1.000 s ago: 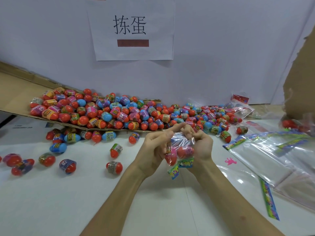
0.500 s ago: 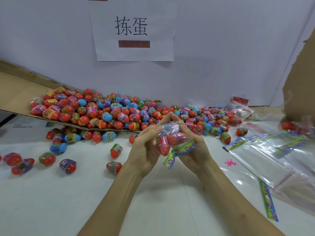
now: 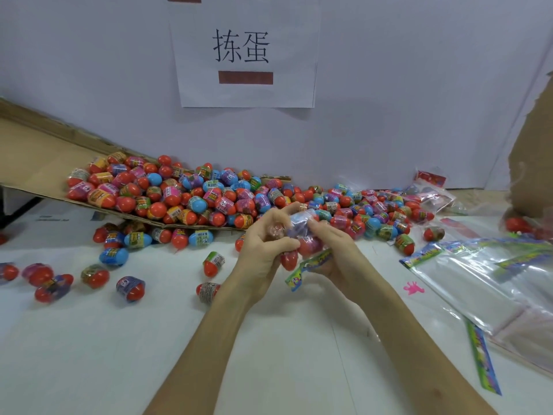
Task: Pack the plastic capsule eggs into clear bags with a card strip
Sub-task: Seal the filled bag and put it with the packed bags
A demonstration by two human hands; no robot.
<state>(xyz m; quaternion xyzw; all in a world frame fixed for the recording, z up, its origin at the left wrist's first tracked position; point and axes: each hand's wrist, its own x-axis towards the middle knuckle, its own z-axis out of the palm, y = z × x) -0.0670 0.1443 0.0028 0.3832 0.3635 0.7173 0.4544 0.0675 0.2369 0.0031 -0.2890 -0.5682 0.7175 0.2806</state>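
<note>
Both my hands hold a small clear bag (image 3: 302, 235) above the white table, with capsule eggs inside it. My left hand (image 3: 263, 250) grips the bag's left side and a red egg (image 3: 289, 259) showing at its bottom. My right hand (image 3: 332, 250) pinches the bag's top and cups it from the right. The bag's colourful card strip (image 3: 308, 266) sticks out below, towards me. A big heap of capsule eggs (image 3: 209, 199) lies behind my hands.
Loose eggs (image 3: 130, 287) are scattered on the table at the left. A brown cardboard sheet (image 3: 36, 169) slopes under the heap. A stack of clear bags with card strips (image 3: 490, 280) lies at the right, beside a cardboard box (image 3: 535, 163). A paper sign (image 3: 244, 52) hangs on the wall.
The bag with eggs has been lifted a little and turned between my hands, so the card strip now points down towards me. Both hands kept their hold.
</note>
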